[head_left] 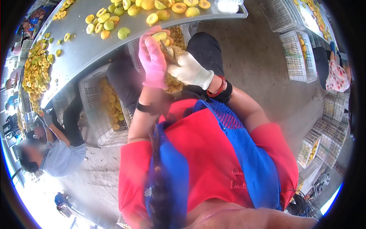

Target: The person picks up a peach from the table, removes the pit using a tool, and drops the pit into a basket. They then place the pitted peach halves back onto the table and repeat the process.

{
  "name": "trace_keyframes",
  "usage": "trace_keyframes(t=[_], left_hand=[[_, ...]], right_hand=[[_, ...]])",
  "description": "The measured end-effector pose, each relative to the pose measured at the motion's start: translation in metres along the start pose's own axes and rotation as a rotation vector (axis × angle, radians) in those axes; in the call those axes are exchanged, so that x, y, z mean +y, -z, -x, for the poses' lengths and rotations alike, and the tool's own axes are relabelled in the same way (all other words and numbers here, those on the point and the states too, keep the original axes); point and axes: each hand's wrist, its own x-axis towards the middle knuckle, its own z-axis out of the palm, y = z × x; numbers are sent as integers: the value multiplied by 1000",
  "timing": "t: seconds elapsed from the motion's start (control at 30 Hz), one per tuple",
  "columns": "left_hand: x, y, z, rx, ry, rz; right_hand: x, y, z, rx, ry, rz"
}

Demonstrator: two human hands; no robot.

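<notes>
My left hand (pixel 153 61), in a pink glove, is closed around a yellow-green fruit (pixel 160 37) near the table's front edge. Close beside it on the right, my right hand (pixel 188 68), in a white glove, grips a thin tool (pixel 164 47) whose end touches or nearly touches the fruit. What kind of tool it is cannot be made out clearly. Below both hands, between my knees, sits a crate partly filled with cut yellow fruit (pixel 173 84); the hands hide part of it.
Halved fruit (pixel 163 14) lies on the metal table (pixel 95 47), with a larger pile (pixel 36 74) farther left. A crate (pixel 91 110) with fruit stands at left. A co-worker (pixel 63 158) sits beyond it. More crates (pixel 297 57) stand at right.
</notes>
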Motion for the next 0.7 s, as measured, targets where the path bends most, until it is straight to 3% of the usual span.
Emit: trace_keyframes(t=[0.03, 0.13, 0.23, 0.3, 0.4, 0.5, 0.53, 0.63, 0.7], left_hand=[[0, 1, 0, -25, -6, 13], [0, 7, 2, -81, -27, 45], [8, 3, 2, -130, -20, 33], [17, 5, -4, -176, 38, -42], [29, 5, -10, -185, 153, 211], [34, 1, -12, -30, 271, 69], [31, -1, -10, -12, 183, 52], [38, -6, -8, 76, 258, 26], [32, 0, -6, 22, 241, 39]], right_hand=[[-9, 2, -2, -32, -21, -67], [-32, 20, -1, -310, -524, -484], [-47, 23, -2, -313, -555, -493], [-40, 21, 0, -272, -476, -447], [-17, 8, 1, -173, -302, -332], [-3, -5, -1, -128, -128, -240], [-4, -7, -3, -124, -72, -214], [-32, 11, -3, -316, -451, -290], [-9, 3, -2, -175, -20, 86]])
